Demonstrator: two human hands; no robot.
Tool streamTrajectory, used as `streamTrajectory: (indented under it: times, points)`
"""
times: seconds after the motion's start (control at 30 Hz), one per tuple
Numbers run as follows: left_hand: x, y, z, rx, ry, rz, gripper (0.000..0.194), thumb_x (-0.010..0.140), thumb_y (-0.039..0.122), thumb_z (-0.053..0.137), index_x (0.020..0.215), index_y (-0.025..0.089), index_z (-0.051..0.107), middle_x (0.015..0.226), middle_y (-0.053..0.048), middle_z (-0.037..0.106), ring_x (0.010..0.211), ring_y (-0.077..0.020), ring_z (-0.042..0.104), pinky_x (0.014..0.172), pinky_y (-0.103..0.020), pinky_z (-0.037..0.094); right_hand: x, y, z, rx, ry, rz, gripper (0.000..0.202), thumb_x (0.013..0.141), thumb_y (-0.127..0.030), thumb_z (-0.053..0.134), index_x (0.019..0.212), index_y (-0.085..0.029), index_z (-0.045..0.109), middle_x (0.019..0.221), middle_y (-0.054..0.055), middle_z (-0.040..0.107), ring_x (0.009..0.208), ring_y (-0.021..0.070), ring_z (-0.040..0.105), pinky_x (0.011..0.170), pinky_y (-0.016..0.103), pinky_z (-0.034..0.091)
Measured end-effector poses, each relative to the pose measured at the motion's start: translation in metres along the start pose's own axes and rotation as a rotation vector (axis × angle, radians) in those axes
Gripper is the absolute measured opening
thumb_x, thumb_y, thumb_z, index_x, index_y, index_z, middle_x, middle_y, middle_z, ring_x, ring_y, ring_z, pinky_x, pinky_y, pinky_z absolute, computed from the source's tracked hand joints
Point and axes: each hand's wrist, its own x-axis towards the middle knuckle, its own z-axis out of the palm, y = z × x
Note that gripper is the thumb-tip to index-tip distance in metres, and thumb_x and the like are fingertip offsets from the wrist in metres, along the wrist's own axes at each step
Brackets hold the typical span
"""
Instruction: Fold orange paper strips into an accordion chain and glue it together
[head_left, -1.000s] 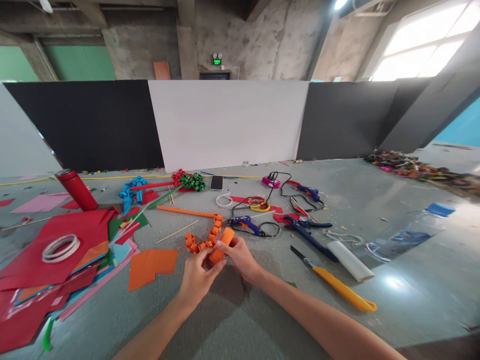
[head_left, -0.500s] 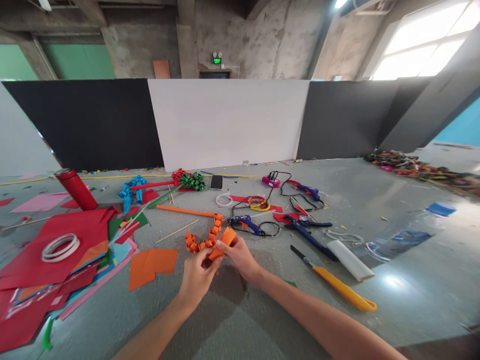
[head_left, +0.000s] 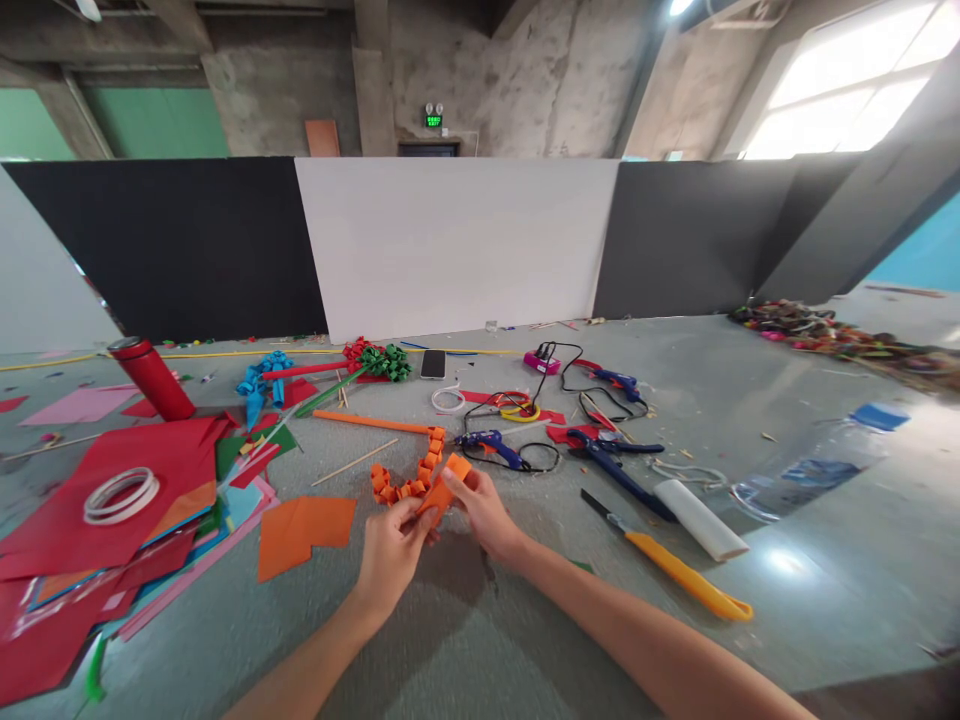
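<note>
A small folded strip of orange paper (head_left: 442, 487) is held low in the middle of the view, just above the grey tabletop (head_left: 525, 640); the left hand (head_left: 390, 550) pinches its near end between thumb and fingertips, and the right hand (head_left: 480, 512) pinches its far end, so both grips are pressed together on the paper; the two hands almost touch each other. Just behind the paper lies a curled orange paper chain (head_left: 409, 478), joined to a long orange stick (head_left: 371, 423); to the left of the hands lies a flat orange sheet (head_left: 304, 530), and further left a heap of red and coloured paper (head_left: 112, 520) with a ring of white tape (head_left: 120, 493) on top; a red bottle (head_left: 154, 380) stands tilted behind the heap. To the right of the hands lie a yellow-handled knife (head_left: 675, 570), a white roll (head_left: 697, 520), blue scissors (head_left: 611, 460) and a blue glue gun (head_left: 491, 445) with a black cord; a phone (head_left: 433, 364) lies further back, near red, green and blue paper flowers (head_left: 330, 375).
</note>
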Motion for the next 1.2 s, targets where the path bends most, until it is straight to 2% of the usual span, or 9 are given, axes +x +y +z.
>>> streamTrajectory:
  times: [0.1, 0.3, 0.4, 0.63, 0.83, 1.0, 1.2]
  points:
    - [0.0006, -0.0010, -0.0013, -0.008, 0.014, 0.006, 0.038, 0.090, 0.052, 0.055, 0.080, 0.018, 0.067, 0.066, -0.004, 0.071, 0.063, -0.0193, 0.068, 0.061, -0.024, 0.051, 0.0022, -0.0027, -0.0023, 0.053, 0.032, -0.031, 0.044, 0.073, -0.060, 0.074, 0.084, -0.018, 0.069, 0.081, 0.006, 0.067, 0.074, 0.0177, 0.059, 0.066, 0.026, 0.044]
    - [0.0011, -0.0026, -0.0021, -0.040, 0.025, 0.022, 0.035, 0.090, 0.049, 0.057, 0.081, 0.016, 0.067, 0.067, -0.004, 0.071, 0.063, -0.0189, 0.069, 0.061, -0.024, 0.051, 0.0020, -0.0101, -0.0026, 0.158, 0.023, -0.069, 0.033, 0.073, -0.049, 0.079, 0.076, -0.019, 0.066, 0.074, 0.000, 0.060, 0.067, 0.0134, 0.051, 0.065, 0.024, 0.041]
    - [0.0013, -0.0028, -0.0019, -0.041, 0.023, 0.020, 0.035, 0.090, 0.048, 0.057, 0.079, 0.016, 0.067, 0.067, -0.004, 0.072, 0.065, -0.0193, 0.069, 0.061, -0.024, 0.051, 0.0016, -0.0102, -0.0018, 0.177, 0.035, -0.073, 0.032, 0.072, -0.047, 0.081, 0.075, -0.019, 0.066, 0.075, 0.000, 0.060, 0.068, 0.0135, 0.051, 0.065, 0.024, 0.042]
    - [0.0023, -0.0057, 0.0000, -0.028, 0.039, 0.010, 0.033, 0.088, 0.047, 0.059, 0.085, 0.015, 0.068, 0.073, -0.005, 0.073, 0.068, -0.0194, 0.070, 0.063, -0.024, 0.052, 0.0025, -0.0079, -0.0036, 0.057, 0.057, -0.098, 0.037, 0.071, -0.052, 0.079, 0.074, -0.018, 0.066, 0.073, 0.001, 0.059, 0.067, 0.0142, 0.050, 0.065, 0.025, 0.041]
    - [0.0032, -0.0046, -0.0016, 0.040, 0.084, 0.038, 0.035, 0.087, 0.049, 0.059, 0.089, 0.016, 0.071, 0.079, -0.006, 0.074, 0.073, -0.0195, 0.069, 0.067, -0.025, 0.052, 0.0007, -0.0059, -0.0033, -0.041, 0.007, -0.123, 0.036, 0.074, -0.051, 0.077, 0.070, -0.018, 0.063, 0.068, 0.000, 0.057, 0.064, 0.0132, 0.048, 0.063, 0.025, 0.040]
    - [0.0036, -0.0020, -0.0031, 0.029, 0.089, 0.054, 0.032, 0.088, 0.046, 0.060, 0.082, 0.016, 0.071, 0.074, -0.005, 0.073, 0.067, -0.0180, 0.067, 0.063, -0.024, 0.050, -0.0038, -0.0100, 0.0009, -0.064, -0.044, -0.161, 0.033, 0.075, -0.049, 0.077, 0.070, -0.019, 0.065, 0.070, 0.000, 0.061, 0.066, 0.0146, 0.052, 0.066, 0.027, 0.042]
    - [0.0043, -0.0007, -0.0039, 0.031, 0.090, 0.055, 0.031, 0.088, 0.045, 0.060, 0.080, 0.016, 0.070, 0.071, -0.004, 0.071, 0.066, -0.0168, 0.065, 0.062, -0.023, 0.049, -0.0015, -0.0092, -0.0016, -0.088, -0.006, -0.172, 0.032, 0.077, -0.048, 0.076, 0.076, -0.018, 0.068, 0.073, 0.001, 0.062, 0.067, 0.0149, 0.052, 0.066, 0.027, 0.041]
